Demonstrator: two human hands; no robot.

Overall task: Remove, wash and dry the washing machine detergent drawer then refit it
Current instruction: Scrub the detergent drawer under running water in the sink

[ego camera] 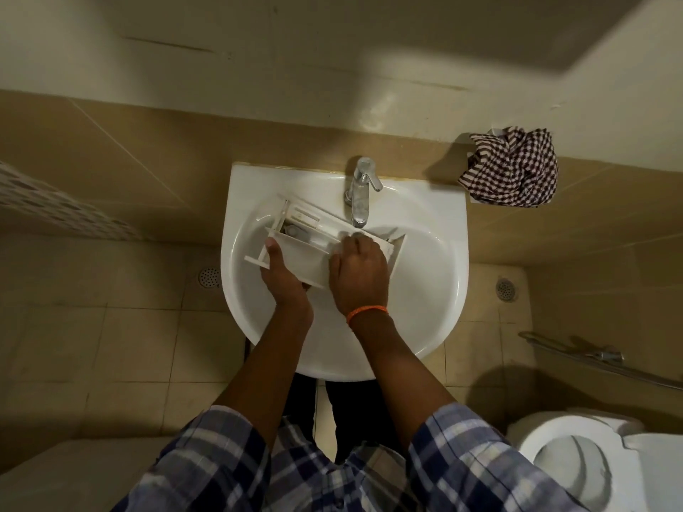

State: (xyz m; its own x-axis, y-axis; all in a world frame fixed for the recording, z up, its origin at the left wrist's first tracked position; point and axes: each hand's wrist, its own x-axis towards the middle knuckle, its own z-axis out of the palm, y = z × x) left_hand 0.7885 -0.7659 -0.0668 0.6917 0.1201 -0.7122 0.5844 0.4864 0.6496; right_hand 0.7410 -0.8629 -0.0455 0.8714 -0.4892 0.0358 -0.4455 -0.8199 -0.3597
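Note:
The white detergent drawer [306, 249] lies tilted over the bowl of the white sink [425, 290], under the chrome tap [361, 195]. My left hand [282, 279] grips its near left end, thumb on the side wall. On the drawer's right part my right hand [360, 273] rests, its fingers curled over the far edge. An orange band circles my right wrist. I cannot tell whether water runs from the tap. A checked cloth [512, 168] hangs on the wall to the right of the sink.
A toilet [576, 463] stands at the lower right, with a metal hose and rail [598, 358] above it. Floor drains [209, 277] lie on the beige tiles on both sides of the sink. A tiled ledge runs along the left wall.

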